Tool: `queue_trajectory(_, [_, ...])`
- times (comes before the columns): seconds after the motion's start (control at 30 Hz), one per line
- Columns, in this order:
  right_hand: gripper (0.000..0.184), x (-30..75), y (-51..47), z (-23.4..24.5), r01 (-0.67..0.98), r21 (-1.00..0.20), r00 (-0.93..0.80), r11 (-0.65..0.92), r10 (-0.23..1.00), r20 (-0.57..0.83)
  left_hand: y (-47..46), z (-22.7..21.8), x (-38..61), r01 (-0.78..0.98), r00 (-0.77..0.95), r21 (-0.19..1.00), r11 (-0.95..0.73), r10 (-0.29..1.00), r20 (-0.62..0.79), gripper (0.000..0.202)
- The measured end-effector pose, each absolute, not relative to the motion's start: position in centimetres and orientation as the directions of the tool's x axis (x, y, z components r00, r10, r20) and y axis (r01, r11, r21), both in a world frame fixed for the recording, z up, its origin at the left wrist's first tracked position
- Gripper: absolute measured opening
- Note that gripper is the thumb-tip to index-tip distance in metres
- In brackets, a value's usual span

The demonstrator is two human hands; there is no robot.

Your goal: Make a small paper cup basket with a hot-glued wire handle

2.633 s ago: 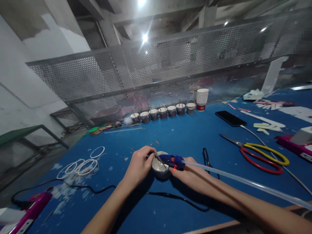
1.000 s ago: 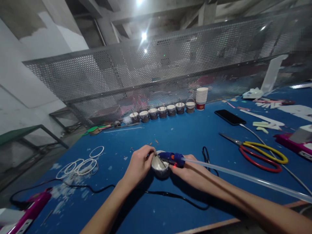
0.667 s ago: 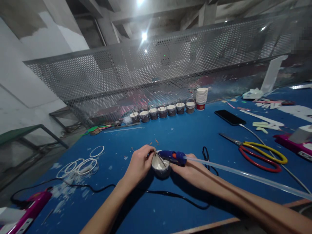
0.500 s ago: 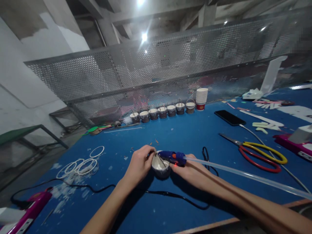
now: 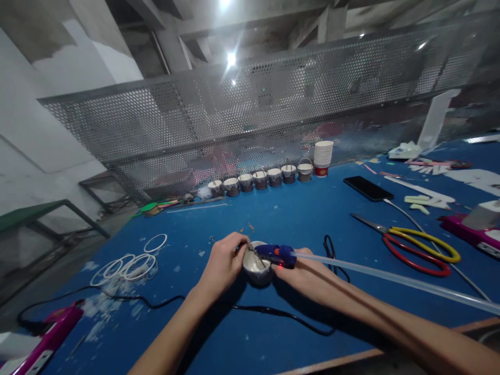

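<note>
A small paper cup (image 5: 257, 278) with a dark outside and white inside stands on the blue table in front of me. At its left rim, my left hand (image 5: 227, 258) pinches a thin, brown, twig-like stick (image 5: 259, 260) that slants down into the cup. From the right, my right hand (image 5: 300, 272) is closed around a blue hot glue gun (image 5: 276, 253) with a red light on. Its nozzle points left over the cup, near the upper part of the stick. A long clear glue stick (image 5: 375, 273) extends from the gun's back.
Several similar cups (image 5: 260, 180) line the mesh panel beside a stack of paper cups (image 5: 323, 156). Scissors (image 5: 406, 245) and a phone (image 5: 368, 188) lie right, white rings (image 5: 136, 266) left. A black cord (image 5: 273, 311) crosses the front; a pink power strip (image 5: 50, 341) sits near left.
The glue gun has shifted slightly down and left, its nozzle now lower across the cup's opening and against or near the stick. My left hand has hardly moved.
</note>
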State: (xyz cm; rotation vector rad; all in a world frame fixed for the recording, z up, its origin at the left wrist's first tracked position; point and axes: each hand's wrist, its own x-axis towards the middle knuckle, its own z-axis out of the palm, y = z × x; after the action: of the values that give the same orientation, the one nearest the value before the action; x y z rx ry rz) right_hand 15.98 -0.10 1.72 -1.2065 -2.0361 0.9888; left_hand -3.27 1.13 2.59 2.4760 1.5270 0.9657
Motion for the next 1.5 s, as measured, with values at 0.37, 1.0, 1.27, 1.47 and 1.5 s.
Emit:
queue_trajectory(0.37, [0.02, 15.82, -0.03, 1.45, 0.417, -0.835, -0.467, 0.36, 0.872, 0.143, 1.13, 2.61, -3.21, 0.775, 0.31, 0.37, -0.512, 0.818, 0.484, 0.016])
queue_trajectory(1.0, [0.02, 15.97, -0.04, 2.04, 0.476, -0.825, -0.43, 0.306, 0.899, 0.085, 1.24, 2.48, -3.34, 0.772, 0.314, 0.369, -0.517, 0.816, 0.485, 0.016])
queue_trajectory(1.27, [0.019, 15.88, 0.05, 2.04, 0.493, -0.793, -0.479, 0.359, 0.872, 0.097, 1.27, 2.37, -3.42, 0.772, 0.309, 0.378, -0.511, 0.821, 0.48, 0.015])
queue_trajectory(1.47, [0.018, 15.83, 0.22, 1.86, 0.449, -0.803, -0.5, 0.391, 0.855, 0.136, 1.35, 2.3, -3.53, 0.769, 0.311, 0.382, -0.513, 0.822, 0.478, 0.016])
queue_trajectory(1.5, [0.018, 15.83, 0.22, 1.84, 0.453, -0.801, -0.498, 0.391, 0.857, 0.136, 1.37, 2.28, -3.54, 0.769, 0.311, 0.383, -0.512, 0.823, 0.476, 0.015])
